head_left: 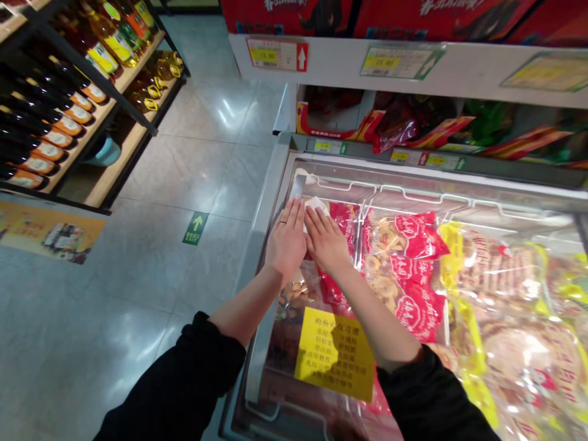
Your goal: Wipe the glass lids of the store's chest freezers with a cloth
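Note:
Both my hands lie flat, side by side, on the glass lid (pixel 459 184) of a chest freezer. My left hand (pixel 287 239) rests near the lid's left edge, fingers stretched out together. My right hand (pixel 325 240) presses flat on a small white cloth or tissue (pixel 316 204), whose far end shows past the fingertips. Under the glass lie red and yellow bags of frozen food (pixel 411 269). A yellow notice (pixel 334 354) is stuck on the lid between my forearms.
A white shelf (pixel 413 67) with price tags and red boxes hangs above the freezer, with snack packs below it. At the left, a wooden rack (pixel 114 122) holds dark bottles and oil bottles. The tiled floor (pixel 174 184) carries a green exit arrow (pixel 195 228).

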The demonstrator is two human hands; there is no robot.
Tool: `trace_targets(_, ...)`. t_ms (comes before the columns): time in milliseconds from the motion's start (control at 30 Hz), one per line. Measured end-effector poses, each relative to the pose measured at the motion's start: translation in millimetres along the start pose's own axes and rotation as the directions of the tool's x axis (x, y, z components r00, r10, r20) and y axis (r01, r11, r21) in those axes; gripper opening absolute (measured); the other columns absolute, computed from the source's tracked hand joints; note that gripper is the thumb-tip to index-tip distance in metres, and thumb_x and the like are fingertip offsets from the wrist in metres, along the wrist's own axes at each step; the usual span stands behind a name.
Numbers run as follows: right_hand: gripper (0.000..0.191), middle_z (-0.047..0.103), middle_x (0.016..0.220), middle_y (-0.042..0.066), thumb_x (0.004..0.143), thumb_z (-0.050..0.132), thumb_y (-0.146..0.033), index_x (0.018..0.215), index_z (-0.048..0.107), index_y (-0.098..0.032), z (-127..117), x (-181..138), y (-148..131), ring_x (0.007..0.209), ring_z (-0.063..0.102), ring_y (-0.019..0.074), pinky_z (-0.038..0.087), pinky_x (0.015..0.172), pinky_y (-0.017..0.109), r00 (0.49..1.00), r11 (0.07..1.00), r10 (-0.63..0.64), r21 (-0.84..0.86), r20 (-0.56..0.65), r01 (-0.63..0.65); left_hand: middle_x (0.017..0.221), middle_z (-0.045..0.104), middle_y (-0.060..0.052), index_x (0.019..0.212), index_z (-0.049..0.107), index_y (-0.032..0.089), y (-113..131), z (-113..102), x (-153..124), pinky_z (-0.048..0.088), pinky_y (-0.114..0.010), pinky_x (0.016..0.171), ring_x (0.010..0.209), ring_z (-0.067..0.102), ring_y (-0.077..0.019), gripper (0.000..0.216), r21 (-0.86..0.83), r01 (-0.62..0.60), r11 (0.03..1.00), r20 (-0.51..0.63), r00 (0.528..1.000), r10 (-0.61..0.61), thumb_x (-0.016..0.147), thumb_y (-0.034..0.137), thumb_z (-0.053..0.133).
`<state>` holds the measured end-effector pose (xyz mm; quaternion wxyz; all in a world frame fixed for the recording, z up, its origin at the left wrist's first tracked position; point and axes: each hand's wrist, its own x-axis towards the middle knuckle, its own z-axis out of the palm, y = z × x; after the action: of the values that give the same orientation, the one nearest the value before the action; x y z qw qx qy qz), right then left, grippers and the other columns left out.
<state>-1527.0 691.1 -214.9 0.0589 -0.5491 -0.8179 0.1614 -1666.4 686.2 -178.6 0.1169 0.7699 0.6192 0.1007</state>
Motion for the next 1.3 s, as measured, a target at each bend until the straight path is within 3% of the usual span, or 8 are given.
trace_targets(133, 0.064, 0.035, 0.18, 0.008, 0.11, 0.034, -0.033, 0.172, 0.038, -0.014, -11, 29, 35, 0.168, 0.03, 0.0257, 0.028, 0.137, 0.051, 0.999, 0.999, 0.033, 0.007, -0.017, -0.033, 0.176, 0.041, -0.017, 0.169, 0.036, 0.009, -2, 2, -1, 0.036, -0.048, 0.136, 0.168, 0.032, -0.0255, 0.071, -0.016, -0.022, 1.0, -0.044, 0.999, 0.022, 0.099, 0.003, 0.041)
trace_targets(267, 0.065, 0.036, 0.18, 0.008, 0.109, 0.034, -0.032, 0.173, 0.036, -0.015, -10, 0, 62, 0.167, 0.033, 0.0281, 0.029, 0.136, 0.056, 0.986, 0.99, 0.143, 0.023, -0.085, -0.142, 0.177, 0.039, -0.018, 0.169, 0.035, 0.01, -4, 4, -2, 0.035, -0.049, 0.137, 0.168, 0.03, -0.0254, 0.072, -0.033, -0.039, 0.999, -0.057, 0.998, 0.038, 0.097, 0.002, 0.041)
trace_targets(400, 0.064, 0.039, 0.178, 0.01, 0.111, 0.031, -0.031, 0.172, 0.038, -0.014, -1, -42, 42, 0.166, 0.034, 0.0282, 0.033, 0.134, 0.057, 0.976, 0.985, 0.174, 0.018, -0.134, -0.173, 0.177, 0.039, -0.018, 0.167, 0.038, 0.008, -4, 5, -1, 0.036, -0.048, 0.136, 0.168, 0.03, -0.026, 0.068, -0.027, -0.034, 0.999, -0.048, 0.998, 0.032, 0.099, 0.003, 0.04)
trace_targets(533, 0.062, 0.039, 0.177, 0.009, 0.111, 0.032, -0.031, 0.171, 0.041, -0.015, 4, -27, 19, 0.166, 0.034, 0.027, 0.031, 0.135, 0.054, 0.992, 0.998, 0.058, 0.023, -0.109, -0.056, 0.177, 0.039, -0.017, 0.167, 0.037, 0.008, -4, 6, -1, 0.036, -0.048, 0.136, 0.168, 0.031, -0.0261, 0.068, -0.006, -0.035, 0.999, -0.047, 0.998, 0.035, 0.1, 0.005, 0.039)
trace_targets(733, 0.065, 0.04, 0.177, 0.008, 0.108, 0.038, -0.032, 0.17, 0.042, -0.013, -11, 30, 61, 0.166, 0.035, 0.028, 0.03, 0.136, 0.052, 0.995, 0.998, 0.05, 0.037, -0.09, -0.047, 0.18, 0.032, -0.018, 0.169, 0.032, 0.004, -5, 2, -3, 0.029, -0.042, 0.139, 0.17, 0.025, -0.0253, 0.071, 0.057, -0.046, 0.997, 0.011, 0.999, 0.046, 0.099, 0.007, 0.044)
trace_targets(1000, 0.064, 0.036, 0.179, 0.007, 0.112, 0.028, -0.033, 0.172, 0.038, -0.013, -2, -35, 37, 0.167, 0.031, 0.026, 0.03, 0.137, 0.05, 0.982, 0.985, 0.162, -0.041, -0.097, -0.167, 0.178, 0.038, -0.017, 0.171, 0.031, 0.009, -8, 8, -2, 0.034, -0.046, 0.138, 0.169, 0.029, -0.0254, 0.075, 0.032, -0.063, 0.998, -0.061, 0.996, 0.065, 0.097, 0.004, 0.043)
trace_targets(1133, 0.064, 0.036, 0.179, 0.004, 0.111, 0.03, -0.034, 0.172, 0.038, -0.017, -3, -18, 28, 0.168, 0.03, 0.0241, 0.029, 0.137, 0.048, 0.997, 0.997, 0.062, -0.044, -0.052, -0.065, 0.178, 0.038, -0.015, 0.17, 0.036, 0.009, -4, 10, -2, 0.033, -0.045, 0.138, 0.168, 0.03, -0.0245, 0.069, 0.093, -0.085, 0.992, -0.015, 0.996, 0.087, 0.1, 0.007, 0.04)
trace_targets(1300, 0.067, 0.032, 0.181, 0.005, 0.109, 0.031, -0.036, 0.174, 0.035, -0.016, -12, 6, 67, 0.168, 0.028, 0.0259, 0.026, 0.138, 0.052, 0.987, 0.988, 0.149, -0.021, -0.06, -0.15, 0.181, 0.032, -0.01, 0.172, 0.033, 0.01, -1, 11, -3, 0.026, -0.041, 0.14, 0.169, 0.024, -0.0201, 0.07, 0.146, -0.22, 0.965, 0.045, 0.975, 0.216, 0.102, 0.008, 0.035)
